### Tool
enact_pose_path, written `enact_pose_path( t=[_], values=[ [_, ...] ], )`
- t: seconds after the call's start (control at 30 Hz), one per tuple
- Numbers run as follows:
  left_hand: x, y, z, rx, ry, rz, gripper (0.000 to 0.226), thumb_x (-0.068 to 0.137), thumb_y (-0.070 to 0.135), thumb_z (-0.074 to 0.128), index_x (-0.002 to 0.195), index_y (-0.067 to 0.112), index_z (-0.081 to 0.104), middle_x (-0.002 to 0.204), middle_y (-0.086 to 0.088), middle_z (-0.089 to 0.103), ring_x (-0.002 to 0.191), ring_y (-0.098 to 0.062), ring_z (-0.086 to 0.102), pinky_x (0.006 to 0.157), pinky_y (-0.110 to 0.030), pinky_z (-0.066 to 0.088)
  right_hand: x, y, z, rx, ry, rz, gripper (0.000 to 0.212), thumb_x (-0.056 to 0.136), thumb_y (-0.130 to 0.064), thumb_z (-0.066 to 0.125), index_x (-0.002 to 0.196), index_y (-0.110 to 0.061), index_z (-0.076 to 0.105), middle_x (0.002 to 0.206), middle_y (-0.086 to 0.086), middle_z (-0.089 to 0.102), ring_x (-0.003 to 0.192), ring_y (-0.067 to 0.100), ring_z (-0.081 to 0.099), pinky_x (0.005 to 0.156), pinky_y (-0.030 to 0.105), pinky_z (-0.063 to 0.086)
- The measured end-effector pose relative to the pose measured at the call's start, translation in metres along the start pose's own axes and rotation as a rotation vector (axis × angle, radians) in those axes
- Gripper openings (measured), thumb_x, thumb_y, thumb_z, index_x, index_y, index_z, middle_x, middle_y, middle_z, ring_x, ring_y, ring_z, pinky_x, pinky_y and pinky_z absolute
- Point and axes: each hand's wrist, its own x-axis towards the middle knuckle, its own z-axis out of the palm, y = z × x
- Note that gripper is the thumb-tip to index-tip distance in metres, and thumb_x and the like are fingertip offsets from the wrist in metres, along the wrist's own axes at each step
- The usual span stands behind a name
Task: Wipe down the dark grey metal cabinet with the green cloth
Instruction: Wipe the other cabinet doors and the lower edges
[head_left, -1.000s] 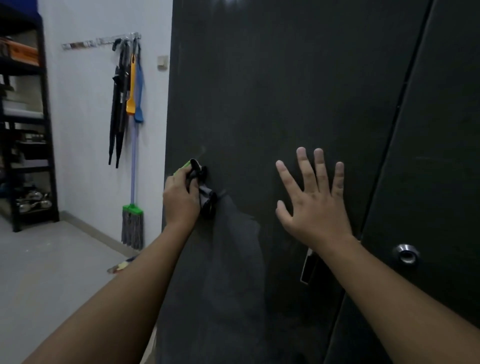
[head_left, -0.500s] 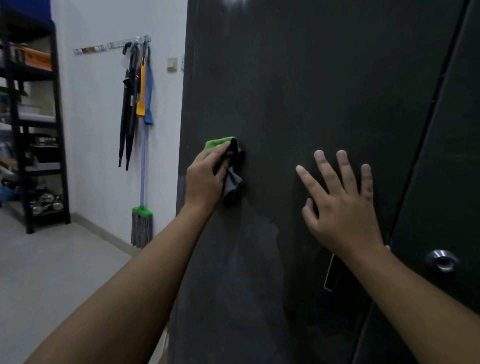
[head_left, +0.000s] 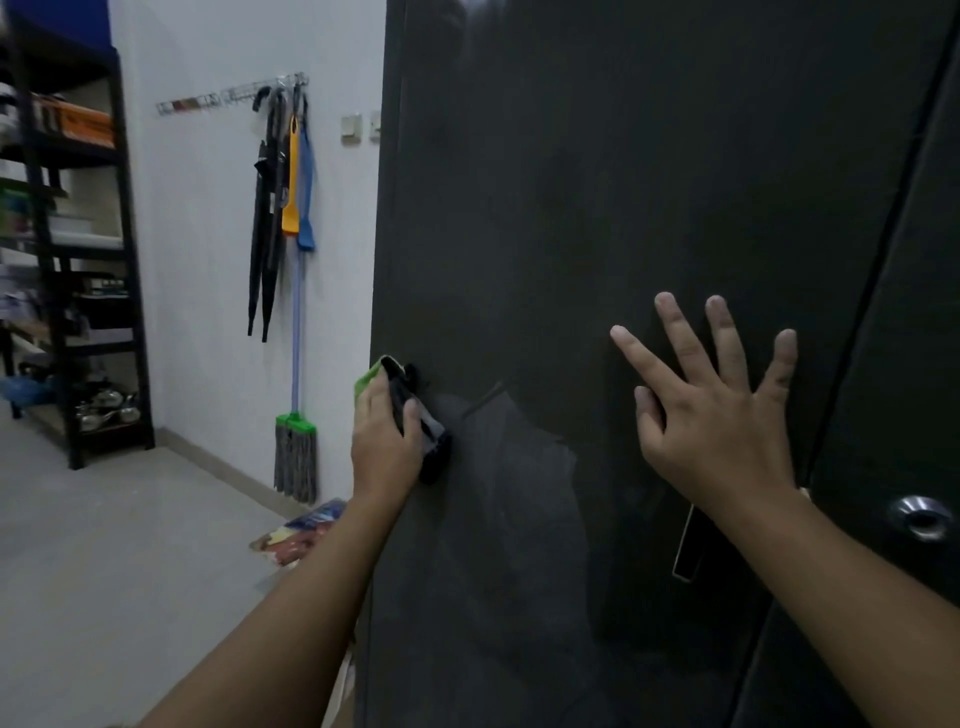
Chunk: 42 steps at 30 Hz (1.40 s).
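The cloth (head_left: 430, 436) — bunched, green edge showing — is gripped in the left hand (head_left: 384, 447) and pressed to the cabinet (head_left: 623, 182) near its left edge. The right hand (head_left: 722, 431) lies flat on the door, fingers spread; its wrist hides part of the handle (head_left: 684, 552). Print on the orange box (head_left: 78, 122) is too blurred to read.

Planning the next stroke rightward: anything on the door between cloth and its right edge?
Yes: right of the cloth, the right hand lies spread on the cabinet door; a handle sits below its wrist.
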Motion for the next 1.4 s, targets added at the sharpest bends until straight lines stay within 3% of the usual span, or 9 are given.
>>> enact_pose_path(
  t=[0.07, 0.2, 0.4, 0.6, 0.87, 0.97, 1.17, 1.27, 1.4],
  values=[
    [0.000, 0.003, -0.002, 0.026, -0.010, -0.036, 0.050, 0.100, 0.020, 0.053, 0.148, 0.010, 0.040, 0.138, -0.019, 0.047, 0.126, -0.033, 0.046, 0.106, -0.035, 0.034, 0.000, 0.001, 0.000, 0.010, -0.008, -0.002, 0.063, 0.095, -0.041, 0.037, 0.156, -0.048, 0.023, 0.169, -0.007, 0.005, 0.156, 0.026, -0.003, 0.114, 0.060, -0.018],
    [0.036, 0.033, -0.010, -0.027, 0.012, -0.128, 0.040, 0.099, 0.020, 0.054, 0.137, 0.008, 0.053, 0.126, -0.019, 0.057, 0.118, -0.033, 0.052, 0.097, -0.030, 0.037, -0.001, 0.000, 0.003, 0.019, 0.006, -0.005, 0.063, 0.095, -0.040, 0.038, 0.156, -0.047, 0.024, 0.169, -0.007, 0.007, 0.156, 0.025, -0.002, 0.115, 0.062, -0.013],
    [0.102, 0.076, -0.014, 0.000, 0.083, 0.046, 0.037, 0.096, 0.022, 0.054, 0.133, 0.017, 0.058, 0.117, -0.011, 0.061, 0.108, -0.026, 0.058, 0.093, -0.031, 0.044, 0.000, 0.004, 0.006, 0.024, 0.025, -0.028, 0.063, 0.095, -0.039, 0.038, 0.156, -0.044, 0.024, 0.169, -0.005, 0.006, 0.155, 0.022, -0.009, 0.114, 0.063, -0.015],
    [0.083, 0.030, -0.009, 0.087, 0.056, 0.254, 0.050, 0.098, 0.023, 0.053, 0.146, 0.015, 0.043, 0.136, -0.016, 0.050, 0.121, -0.036, 0.049, 0.106, -0.045, 0.039, -0.002, 0.003, 0.007, 0.039, 0.033, -0.025, 0.062, 0.094, -0.039, 0.039, 0.155, -0.043, 0.029, 0.169, -0.005, 0.010, 0.156, 0.027, 0.001, 0.114, 0.070, -0.008],
    [0.003, -0.010, 0.012, 0.054, 0.057, -0.059, 0.051, 0.099, 0.023, 0.055, 0.146, 0.009, 0.042, 0.132, -0.024, 0.047, 0.118, -0.042, 0.046, 0.105, -0.050, 0.035, -0.002, 0.002, 0.006, 0.026, 0.030, -0.030, 0.063, 0.093, -0.039, 0.038, 0.156, -0.042, 0.028, 0.169, -0.004, 0.008, 0.156, 0.027, 0.000, 0.114, 0.068, -0.010],
    [-0.033, -0.017, 0.018, 0.050, 0.019, -0.138, 0.050, 0.098, 0.023, 0.057, 0.144, 0.008, 0.044, 0.127, -0.022, 0.049, 0.115, -0.040, 0.047, 0.100, -0.045, 0.036, -0.002, 0.002, 0.006, 0.028, 0.023, -0.026, 0.063, 0.093, -0.039, 0.038, 0.155, -0.042, 0.029, 0.169, -0.005, 0.009, 0.156, 0.027, 0.001, 0.114, 0.069, -0.009],
    [-0.045, 0.004, 0.024, -0.093, 0.004, -0.082, 0.041, 0.096, 0.019, 0.061, 0.134, 0.006, 0.054, 0.111, -0.013, 0.050, 0.103, -0.021, 0.048, 0.082, -0.014, 0.028, -0.002, 0.003, 0.006, 0.015, 0.004, -0.026, 0.063, 0.094, -0.041, 0.035, 0.156, -0.043, 0.026, 0.169, -0.005, 0.006, 0.156, 0.027, -0.002, 0.114, 0.070, -0.008],
    [-0.022, 0.028, 0.023, -0.132, 0.080, -0.010, 0.044, 0.096, 0.019, 0.059, 0.139, 0.011, 0.054, 0.115, -0.011, 0.052, 0.104, -0.015, 0.046, 0.089, -0.017, 0.032, -0.002, 0.003, 0.006, 0.014, -0.002, -0.024, 0.063, 0.094, -0.040, 0.034, 0.156, -0.044, 0.024, 0.169, -0.005, 0.005, 0.156, 0.027, -0.003, 0.114, 0.069, -0.009],
    [-0.026, 0.040, 0.036, -0.062, 0.104, 0.163, 0.044, 0.092, 0.018, 0.059, 0.135, 0.008, 0.057, 0.119, -0.020, 0.057, 0.107, -0.033, 0.050, 0.089, -0.023, 0.030, -0.001, 0.004, 0.006, 0.012, 0.008, -0.026, 0.063, 0.094, -0.040, 0.035, 0.156, -0.044, 0.024, 0.170, -0.005, 0.004, 0.156, 0.026, -0.004, 0.115, 0.065, -0.012]
  ],
)
